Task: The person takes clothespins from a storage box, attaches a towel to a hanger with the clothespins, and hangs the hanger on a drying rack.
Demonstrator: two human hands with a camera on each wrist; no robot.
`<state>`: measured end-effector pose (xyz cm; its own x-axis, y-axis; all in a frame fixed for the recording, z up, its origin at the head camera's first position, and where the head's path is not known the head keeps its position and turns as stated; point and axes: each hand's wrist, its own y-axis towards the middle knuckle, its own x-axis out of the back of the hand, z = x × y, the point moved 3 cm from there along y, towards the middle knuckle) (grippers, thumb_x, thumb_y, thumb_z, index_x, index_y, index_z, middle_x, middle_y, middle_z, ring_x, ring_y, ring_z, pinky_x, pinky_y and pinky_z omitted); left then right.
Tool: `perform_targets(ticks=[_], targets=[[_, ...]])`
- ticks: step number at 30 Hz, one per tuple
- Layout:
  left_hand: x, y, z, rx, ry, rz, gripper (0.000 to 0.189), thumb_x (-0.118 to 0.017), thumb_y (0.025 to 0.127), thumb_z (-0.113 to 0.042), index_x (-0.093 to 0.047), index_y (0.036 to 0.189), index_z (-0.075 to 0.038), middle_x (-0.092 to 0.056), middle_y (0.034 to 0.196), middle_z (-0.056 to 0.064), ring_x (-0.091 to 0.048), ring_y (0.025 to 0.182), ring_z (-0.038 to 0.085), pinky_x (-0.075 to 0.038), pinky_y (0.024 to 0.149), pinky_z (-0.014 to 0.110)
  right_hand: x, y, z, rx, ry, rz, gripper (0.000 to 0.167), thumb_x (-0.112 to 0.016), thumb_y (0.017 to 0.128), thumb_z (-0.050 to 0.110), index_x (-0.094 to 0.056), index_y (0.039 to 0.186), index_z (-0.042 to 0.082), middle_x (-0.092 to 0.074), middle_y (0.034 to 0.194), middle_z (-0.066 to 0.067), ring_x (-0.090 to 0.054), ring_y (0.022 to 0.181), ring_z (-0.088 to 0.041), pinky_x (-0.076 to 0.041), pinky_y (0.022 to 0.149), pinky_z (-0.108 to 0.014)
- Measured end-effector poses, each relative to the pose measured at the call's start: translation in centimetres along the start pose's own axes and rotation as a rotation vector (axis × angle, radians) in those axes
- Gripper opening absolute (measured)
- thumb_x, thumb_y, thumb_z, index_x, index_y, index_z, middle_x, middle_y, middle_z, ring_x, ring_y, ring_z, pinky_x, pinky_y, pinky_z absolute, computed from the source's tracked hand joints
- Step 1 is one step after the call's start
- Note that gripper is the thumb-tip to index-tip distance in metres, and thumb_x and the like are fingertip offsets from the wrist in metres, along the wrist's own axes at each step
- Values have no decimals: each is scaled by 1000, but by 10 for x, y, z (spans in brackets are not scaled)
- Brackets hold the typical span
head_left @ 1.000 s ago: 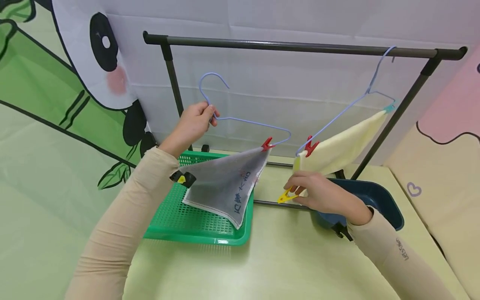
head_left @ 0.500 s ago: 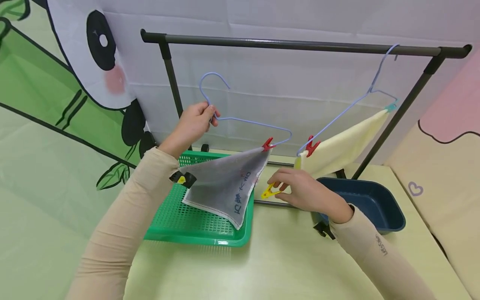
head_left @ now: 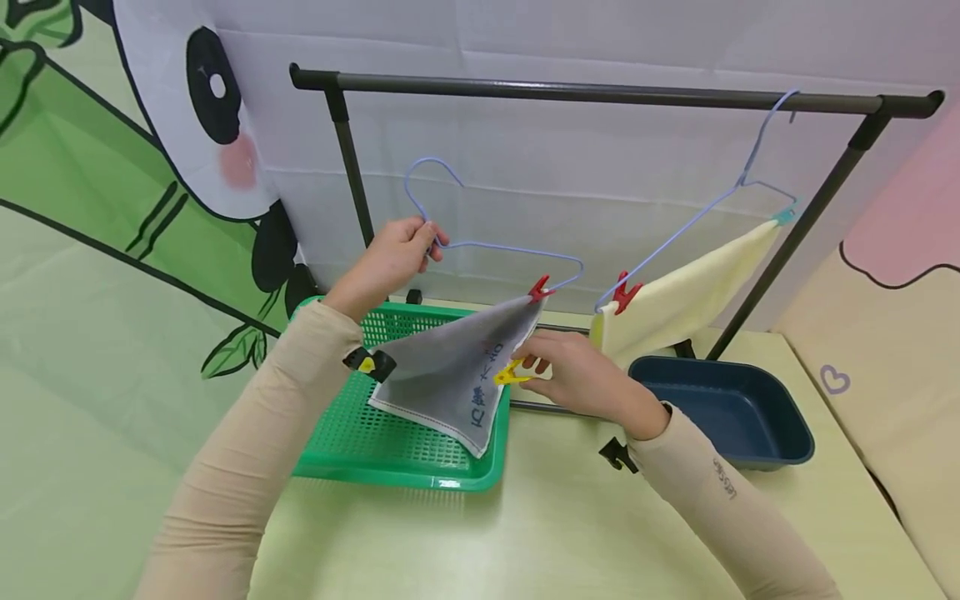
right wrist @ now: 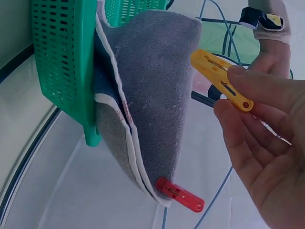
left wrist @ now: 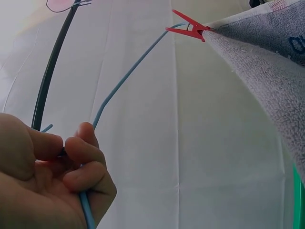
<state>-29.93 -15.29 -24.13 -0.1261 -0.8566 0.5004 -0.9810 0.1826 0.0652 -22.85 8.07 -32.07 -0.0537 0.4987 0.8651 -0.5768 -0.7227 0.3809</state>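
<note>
My left hand grips a blue wire hanger just below its hook, away from the rail. A grey towel hangs from the hanger's right end by a red clothespin; the towel's left end lies behind my left wrist in the head view. Between thumb and fingers, my right hand pinches a yellow clothespin. In the head view that clothespin overlaps the towel's right edge; whether they touch I cannot tell. The red clothespin also shows at the hanger's end in the left wrist view.
A dark rack stands behind, carrying another blue hanger with a pale yellow cloth clipped on it. A green perforated basket sits under the grey towel. At the right on the table is a dark blue basin.
My right hand has moved left with the yellow clothespin, from beside the yellow cloth to the grey towel's edge. My left hand and its hanger have dipped slightly.
</note>
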Motion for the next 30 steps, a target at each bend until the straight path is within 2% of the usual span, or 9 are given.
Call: perform_targets(ticks=[5,9,13,19,30], targets=[[-6,-1,3,-14,-36,20,35,-32,105,-25,-53,115,1,-54,93,10,-43,71,20,-33,67,32,-2,7,5,43,7,-43,30,-82,73,7,-68,99,10,-66,93,1,-61,76,-10,-49,69,-24],[-13,-1,3,-15,-55,36,33,-32,105,-24,-52,115,0,-53,95,12,-42,70,20,-32,64,30,-5,12,11,47,4,-33,23,-81,74,5,-69,94,7,-66,88,-1,-60,73,-10,-49,68,-23],[-19,-3,3,12,-59,61,34,-31,105,-27,-51,116,-2,-53,95,10,-42,69,18,-32,60,29,-7,15,17,46,-9,-10,20,-81,74,7,-70,92,6,-66,85,-2,-60,72,-9,-48,67,-20],[-23,-7,1,50,-67,90,36,-30,105,-32,-49,117,-4,-51,92,5,-39,64,17,-28,54,28,-9,21,24,96,-33,-37,17,-81,74,8,-70,87,6,-64,84,0,-60,70,-10,-47,64,-20],[-34,-7,3,76,-122,126,34,-29,105,-29,-47,115,-3,-49,94,8,-39,71,19,-34,67,28,-18,31,28,149,-50,-56,17,-80,76,6,-74,92,6,-67,87,-1,-63,75,-9,-49,67,-18]])
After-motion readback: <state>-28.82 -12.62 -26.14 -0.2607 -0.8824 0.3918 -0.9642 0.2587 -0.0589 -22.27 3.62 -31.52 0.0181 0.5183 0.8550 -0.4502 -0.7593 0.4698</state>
